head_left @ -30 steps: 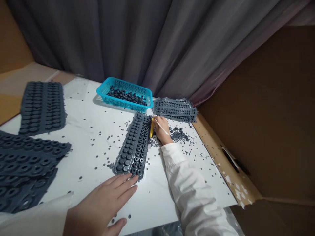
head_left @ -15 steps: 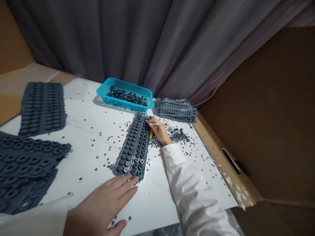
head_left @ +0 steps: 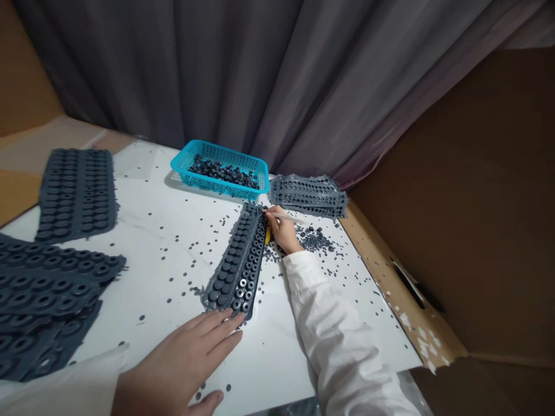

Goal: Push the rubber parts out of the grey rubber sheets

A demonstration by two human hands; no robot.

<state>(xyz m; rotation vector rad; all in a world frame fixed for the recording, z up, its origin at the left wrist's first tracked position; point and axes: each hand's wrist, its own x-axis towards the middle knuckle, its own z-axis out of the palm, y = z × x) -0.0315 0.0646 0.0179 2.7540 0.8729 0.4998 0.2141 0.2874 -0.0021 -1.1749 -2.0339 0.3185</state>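
A long dark grey rubber sheet [head_left: 234, 260] with rows of round moulded pieces lies in front of me. Its left rows look capped, while the right rows show holes. My left hand [head_left: 186, 352] is open, fingers outstretched, with the fingertips resting on the sheet's near end. At the far end, my right hand [head_left: 284, 228] is closed around a thin white stick [head_left: 288, 218], whose tip meets the sheet's right row. Partly hidden beside that hand is a yellow object [head_left: 267, 235], its kind unclear. Small dark discs [head_left: 318, 240] are heaped to the right of the hand.
A blue basket [head_left: 221, 186] holding dark rubber pieces stands at the back. Perforated sheets [head_left: 307, 193] lie to its right. More moulded sheets [head_left: 78, 196] are at left, others [head_left: 47, 294] nearer. Loose discs dot the white table [head_left: 143, 271]; a black pen-like object [head_left: 407, 283] lies at the right.
My right hand and the stick have shifted slightly right at the sheet's far end. The sheet's far end has swung slightly right. My left hand keeps its place.
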